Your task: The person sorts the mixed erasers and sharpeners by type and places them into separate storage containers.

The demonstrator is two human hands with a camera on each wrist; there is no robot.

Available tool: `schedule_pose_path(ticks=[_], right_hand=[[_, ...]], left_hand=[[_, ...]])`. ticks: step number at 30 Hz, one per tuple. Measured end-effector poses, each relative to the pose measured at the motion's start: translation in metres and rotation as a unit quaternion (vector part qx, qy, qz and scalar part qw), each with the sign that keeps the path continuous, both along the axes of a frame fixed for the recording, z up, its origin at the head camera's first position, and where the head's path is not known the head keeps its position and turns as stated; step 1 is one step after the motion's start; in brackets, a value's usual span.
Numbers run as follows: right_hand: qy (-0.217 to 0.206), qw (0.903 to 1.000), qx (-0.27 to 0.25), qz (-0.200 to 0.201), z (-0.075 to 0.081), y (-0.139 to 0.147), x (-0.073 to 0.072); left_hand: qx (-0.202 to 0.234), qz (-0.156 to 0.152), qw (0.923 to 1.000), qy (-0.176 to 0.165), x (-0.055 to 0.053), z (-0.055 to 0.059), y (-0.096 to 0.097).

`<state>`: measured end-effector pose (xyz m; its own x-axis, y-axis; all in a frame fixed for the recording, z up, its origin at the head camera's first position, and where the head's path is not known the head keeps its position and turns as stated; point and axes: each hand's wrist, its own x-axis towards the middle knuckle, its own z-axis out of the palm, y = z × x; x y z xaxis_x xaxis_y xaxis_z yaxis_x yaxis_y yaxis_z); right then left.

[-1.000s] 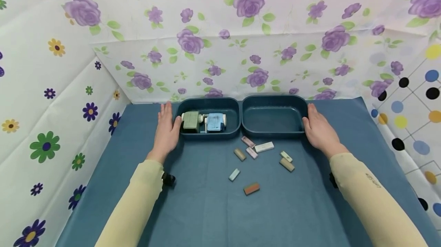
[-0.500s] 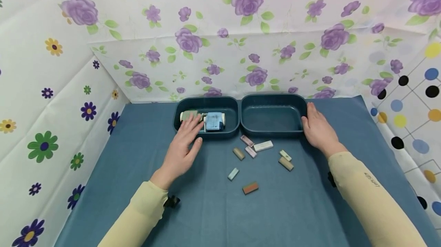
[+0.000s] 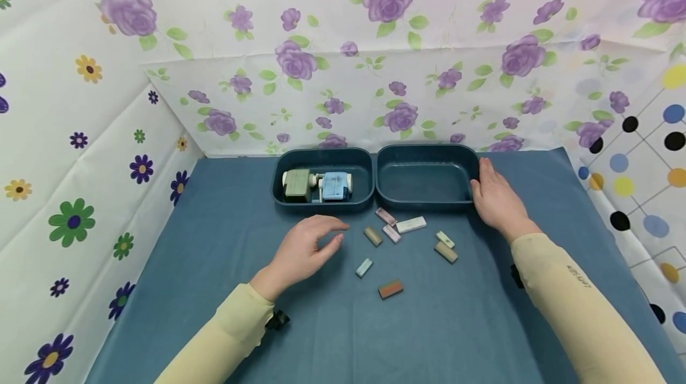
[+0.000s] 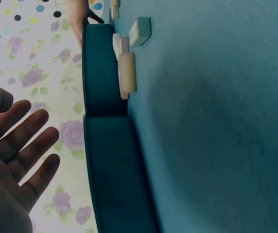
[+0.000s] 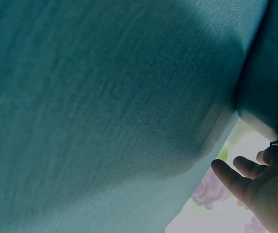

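Observation:
My left hand (image 3: pixel 306 250) hovers over the cloth in front of the left tray (image 3: pixel 292 208), its fingers loosely bent and holding nothing. In the left wrist view its palm and spread fingers show. My right hand (image 3: pixel 499 200) rests with straight fingers along the right end of the right tray (image 3: pixel 429 204). Inside the left tray sit a green boxy item (image 3: pixel 297 185) and a light blue one (image 3: pixel 335 186), both with white knobs. Nearest the left hand lie a tan block (image 3: pixel 373 236) and a pale blue block (image 3: pixel 364 268).
On the blue cloth (image 3: pixel 332 336) lie pink blocks (image 3: pixel 392 233), a white block (image 3: pixel 411 225), a pale green block (image 3: pixel 445 239) beside a tan one (image 3: pixel 446 252), and an orange-brown block (image 3: pixel 390 289) nearer me. A flowered wall covering (image 3: pixel 241 62) rises behind the trays.
My left hand has left the left tray's outer end, passed over its front edge and come toward me and rightward. The right hand stays at the right tray. The blocks have not moved.

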<state>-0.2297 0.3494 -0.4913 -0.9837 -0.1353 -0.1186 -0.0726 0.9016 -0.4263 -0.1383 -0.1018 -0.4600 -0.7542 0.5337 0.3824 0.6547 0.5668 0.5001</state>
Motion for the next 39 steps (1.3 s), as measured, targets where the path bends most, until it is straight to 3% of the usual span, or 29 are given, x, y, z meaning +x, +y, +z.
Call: schedule_pose_path(ticks=[7,17,27,39], right_hand=[[0.0,1.0,0.001,-0.003,0.0,0.002,-0.001],[-0.004,1.0,0.007,-0.005,0.005,0.002,-0.002],[-0.01,0.9999,0.006,-0.005,0.004,0.001,-0.003],[-0.014,0.9999,0.002,-0.007,0.003,-0.001,-0.001]], left_hand=[[-0.044,-0.021,0.9979,-0.042,0.001,-0.005,0.015],[-0.134,-0.111,0.9817,-0.079,0.004,-0.007,0.039],[-0.206,-0.217,0.9523,-0.059,0.008,-0.011,0.071],[-0.245,-0.239,0.9387,-0.043,0.011,-0.019,0.083]])
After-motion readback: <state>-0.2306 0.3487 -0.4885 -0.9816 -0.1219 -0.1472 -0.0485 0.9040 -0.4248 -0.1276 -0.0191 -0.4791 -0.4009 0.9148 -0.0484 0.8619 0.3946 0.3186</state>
